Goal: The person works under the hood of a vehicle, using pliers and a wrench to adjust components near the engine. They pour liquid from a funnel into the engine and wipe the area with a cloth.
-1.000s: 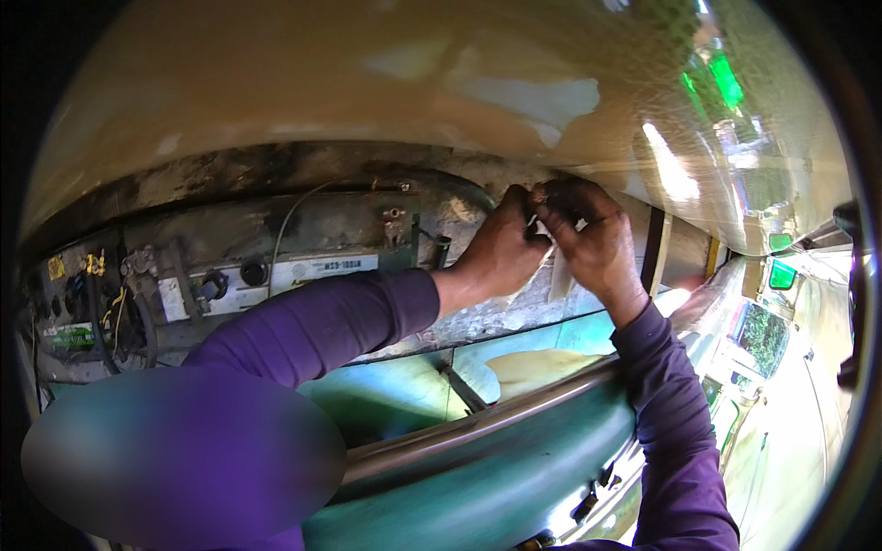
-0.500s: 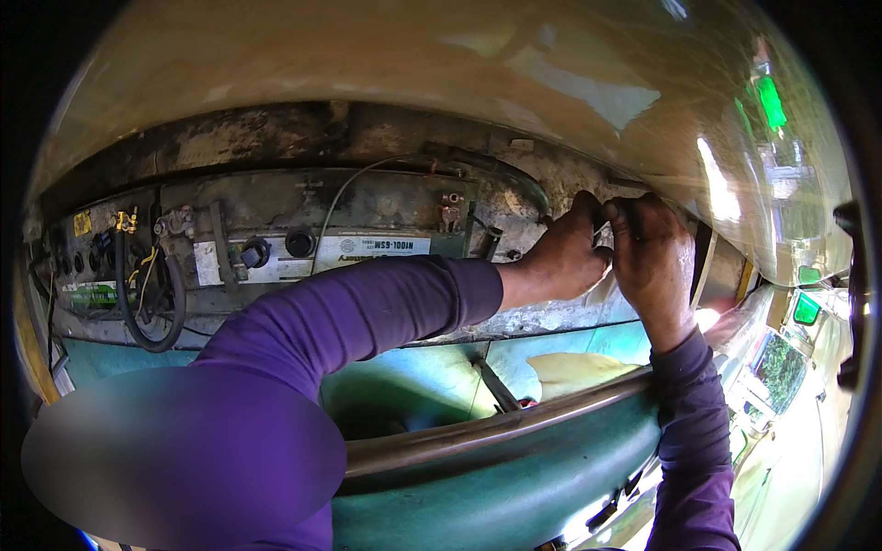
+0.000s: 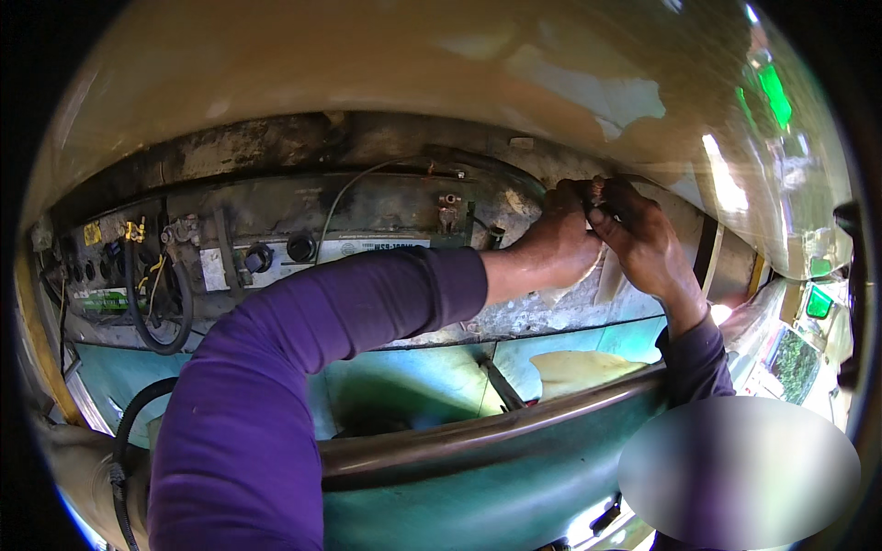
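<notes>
My left hand [image 3: 558, 241] is closed round the end of a thick dark cable [image 3: 501, 171], which runs in from the left along the back wall. A tuft of reddish, copper-coloured strands [image 3: 597, 190] shows at the fingertips, between both hands. My right hand [image 3: 648, 243] meets the left there, its fingers pinched at the strands. To the left of my hands stands a battery [image 3: 386, 207] with a corroded terminal post [image 3: 449, 211] and black round caps [image 3: 301, 246]. A thin grey wire [image 3: 344, 197] arches over its top.
At the far left is a second battery [image 3: 101, 275] with brass-coloured clamps [image 3: 135, 230] and a looped black cable [image 3: 165, 347]. A metal rail [image 3: 478, 427] tops the green panel [image 3: 459, 500] in front. A glossy tan surface [image 3: 413, 64] curves overhead.
Both hands have shifted slightly up and stay together. The right fingers have rolled over the cable end, and copper-coloured strands now show. A braided black hose has come into view at lower left.
</notes>
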A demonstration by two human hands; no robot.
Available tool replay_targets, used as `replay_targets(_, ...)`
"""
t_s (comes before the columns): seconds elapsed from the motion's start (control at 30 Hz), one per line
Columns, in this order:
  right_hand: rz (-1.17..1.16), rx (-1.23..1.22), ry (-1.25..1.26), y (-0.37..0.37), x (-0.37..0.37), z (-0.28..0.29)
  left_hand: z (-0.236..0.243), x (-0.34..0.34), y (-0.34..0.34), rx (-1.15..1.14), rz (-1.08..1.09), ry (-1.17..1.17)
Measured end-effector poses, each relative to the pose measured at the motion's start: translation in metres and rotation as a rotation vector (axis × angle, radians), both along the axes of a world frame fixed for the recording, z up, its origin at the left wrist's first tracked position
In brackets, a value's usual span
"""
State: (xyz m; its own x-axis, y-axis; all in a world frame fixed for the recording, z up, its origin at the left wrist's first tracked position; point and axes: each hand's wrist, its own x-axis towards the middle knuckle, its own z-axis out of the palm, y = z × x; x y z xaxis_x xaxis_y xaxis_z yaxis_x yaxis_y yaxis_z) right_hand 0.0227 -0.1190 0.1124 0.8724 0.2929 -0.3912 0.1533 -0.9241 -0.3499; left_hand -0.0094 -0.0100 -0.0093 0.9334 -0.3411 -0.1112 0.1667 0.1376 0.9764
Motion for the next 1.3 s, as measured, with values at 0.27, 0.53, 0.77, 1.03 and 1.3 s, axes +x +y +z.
replay_targets(0.27, -0.088, 0.219, 0.177, -0.005, -0.001, -0.011, 0.024, -0.011, 0.063, 0.364, -0.41, -0.069)
replay_targets(0.53, -0.055, 0.284, 0.428, -0.007, -0.007, -0.05, 0.046, 0.016, 0.174, 1.11, -0.267, -0.156)
replay_targets(0.77, 0.063, 0.308, 0.379, 0.002, 0.0, -0.078, 0.026, 0.041, 0.179, 1.544, -0.318, -0.089)
replay_targets(1.03, 0.202, 0.176, 0.375, 0.008, 0.001, -0.087, 0.015, 0.046, 0.155, 1.568, -0.438, -0.057)
replay_targets(1.3, 0.231, 0.139, 0.322, 0.01, 0.005, -0.095, -0.005, 0.046, 0.16, 1.439, -0.285, 0.047)
